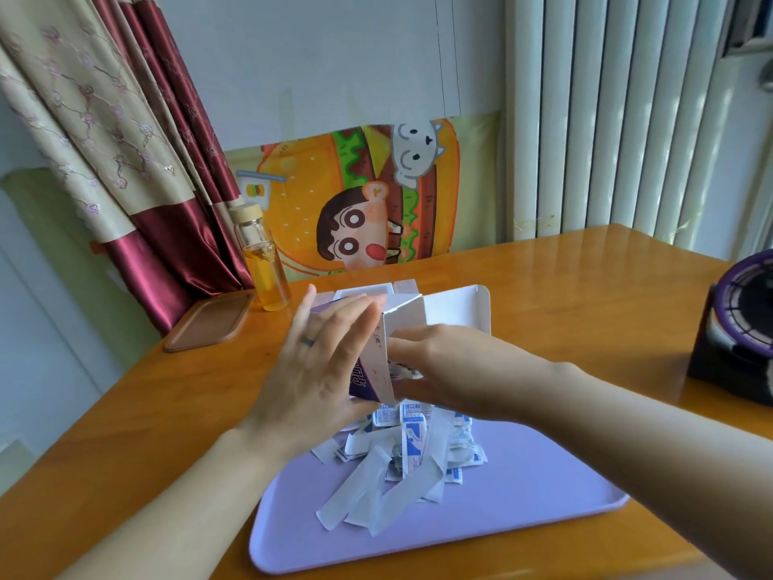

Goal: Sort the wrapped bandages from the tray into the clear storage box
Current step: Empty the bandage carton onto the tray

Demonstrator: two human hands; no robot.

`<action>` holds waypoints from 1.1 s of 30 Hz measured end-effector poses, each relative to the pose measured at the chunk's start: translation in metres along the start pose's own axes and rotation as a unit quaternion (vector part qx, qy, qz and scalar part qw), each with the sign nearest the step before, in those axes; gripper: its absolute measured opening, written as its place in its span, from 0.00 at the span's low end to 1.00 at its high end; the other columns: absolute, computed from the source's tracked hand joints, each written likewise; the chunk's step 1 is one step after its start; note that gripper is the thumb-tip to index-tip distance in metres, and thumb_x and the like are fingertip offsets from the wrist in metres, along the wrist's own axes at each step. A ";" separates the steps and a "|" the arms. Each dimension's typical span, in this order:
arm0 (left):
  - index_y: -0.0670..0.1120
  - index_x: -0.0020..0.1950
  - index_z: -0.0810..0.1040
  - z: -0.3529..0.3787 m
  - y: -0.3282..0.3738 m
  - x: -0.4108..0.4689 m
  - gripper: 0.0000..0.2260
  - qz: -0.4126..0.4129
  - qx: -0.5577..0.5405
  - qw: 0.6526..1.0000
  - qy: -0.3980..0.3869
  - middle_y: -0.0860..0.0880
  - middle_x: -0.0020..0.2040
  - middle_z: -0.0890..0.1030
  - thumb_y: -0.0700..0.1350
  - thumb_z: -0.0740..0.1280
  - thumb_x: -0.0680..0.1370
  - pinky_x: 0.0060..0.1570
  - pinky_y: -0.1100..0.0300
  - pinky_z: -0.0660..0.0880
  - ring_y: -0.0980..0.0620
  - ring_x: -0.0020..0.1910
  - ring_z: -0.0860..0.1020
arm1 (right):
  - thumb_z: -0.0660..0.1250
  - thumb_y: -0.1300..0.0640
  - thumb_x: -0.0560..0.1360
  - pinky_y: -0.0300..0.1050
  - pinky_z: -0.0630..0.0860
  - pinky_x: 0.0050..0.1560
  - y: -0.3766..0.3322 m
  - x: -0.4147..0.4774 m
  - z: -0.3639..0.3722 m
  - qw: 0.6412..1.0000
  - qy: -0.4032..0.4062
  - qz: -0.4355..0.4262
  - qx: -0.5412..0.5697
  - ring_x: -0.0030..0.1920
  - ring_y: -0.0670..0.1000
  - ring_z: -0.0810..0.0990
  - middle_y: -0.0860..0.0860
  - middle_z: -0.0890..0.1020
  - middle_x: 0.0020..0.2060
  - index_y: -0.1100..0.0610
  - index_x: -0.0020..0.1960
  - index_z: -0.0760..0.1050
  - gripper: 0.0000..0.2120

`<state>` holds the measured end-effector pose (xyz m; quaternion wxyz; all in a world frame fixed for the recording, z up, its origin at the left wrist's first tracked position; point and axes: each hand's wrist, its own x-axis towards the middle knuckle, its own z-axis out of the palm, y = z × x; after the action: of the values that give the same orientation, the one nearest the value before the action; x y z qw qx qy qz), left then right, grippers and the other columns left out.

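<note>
the wrapped bandages (401, 458) lie in a loose heap on the far half of the lilac tray (523, 508), with a few long white strips trailing toward me. just above the heap i see a white and purple carton (380, 362) held tilted. my left grip (322, 370) lies flat against its side, fingers straight and spread. my right grip (443, 366) pinches its edge between thumb and fingers. behind the carton a sliver of what looks like the clear box (364, 291) shows on the table (564, 295). a bottle (267, 265) of yellow liquid and a brown lid (209, 324) sit to the left, a dark round device (740, 328) to the right.
</note>
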<state>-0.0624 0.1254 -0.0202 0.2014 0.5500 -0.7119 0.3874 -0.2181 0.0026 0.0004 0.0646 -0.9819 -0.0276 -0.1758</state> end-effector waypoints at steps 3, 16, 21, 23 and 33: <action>0.50 0.77 0.38 0.000 0.003 0.003 0.46 0.007 0.002 1.000 0.001 0.43 0.68 0.66 0.58 0.67 0.72 0.70 0.35 0.54 0.45 0.66 0.68 | 0.62 0.53 0.78 0.53 0.76 0.43 -0.001 0.004 0.004 0.999 -0.005 -0.010 -0.042 0.47 0.58 0.77 0.53 0.76 0.55 0.55 0.64 0.71 0.15; 0.48 0.77 0.39 0.004 -0.006 -0.013 0.48 -0.034 0.043 0.997 -0.047 0.43 0.67 0.68 0.59 0.68 0.70 0.70 0.37 0.54 0.45 0.66 0.68 | 0.63 0.65 0.68 0.44 0.68 0.22 0.015 0.004 0.027 0.992 0.125 0.016 -0.006 0.30 0.55 0.76 0.50 0.82 0.34 0.51 0.49 0.81 0.16; 0.44 0.77 0.41 0.005 -0.031 -0.037 0.60 -0.124 0.150 0.972 -0.135 0.42 0.66 0.70 0.58 0.79 0.60 0.67 0.34 0.57 0.45 0.63 0.68 | 0.60 0.63 0.75 0.53 0.77 0.40 0.037 -0.006 0.034 0.986 0.109 0.122 0.042 0.47 0.57 0.79 0.50 0.84 0.48 0.46 0.60 0.77 0.19; 0.44 0.77 0.41 0.004 -0.039 -0.045 0.62 -0.136 0.177 0.963 -0.150 0.43 0.65 0.68 0.57 0.80 0.58 0.66 0.33 0.59 0.44 0.63 0.68 | 0.59 0.63 0.76 0.53 0.77 0.44 0.044 -0.008 0.041 0.978 0.093 0.169 0.077 0.48 0.55 0.80 0.50 0.83 0.48 0.46 0.60 0.77 0.19; 0.43 0.76 0.46 0.002 -0.047 -0.047 0.55 -0.067 0.202 0.974 -0.071 0.39 0.66 0.64 0.54 0.79 0.62 0.66 0.32 0.60 0.40 0.68 0.65 | 0.72 0.44 0.68 0.40 0.70 0.59 0.051 -0.014 0.046 0.968 -0.064 0.215 0.113 0.63 0.46 0.69 0.45 0.72 0.65 0.46 0.71 0.64 0.34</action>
<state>-0.0035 0.1483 -0.0395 0.0607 0.6519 -0.5926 0.4692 -0.2119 -0.0423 -0.0530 0.2091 -0.9604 0.1601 -0.0905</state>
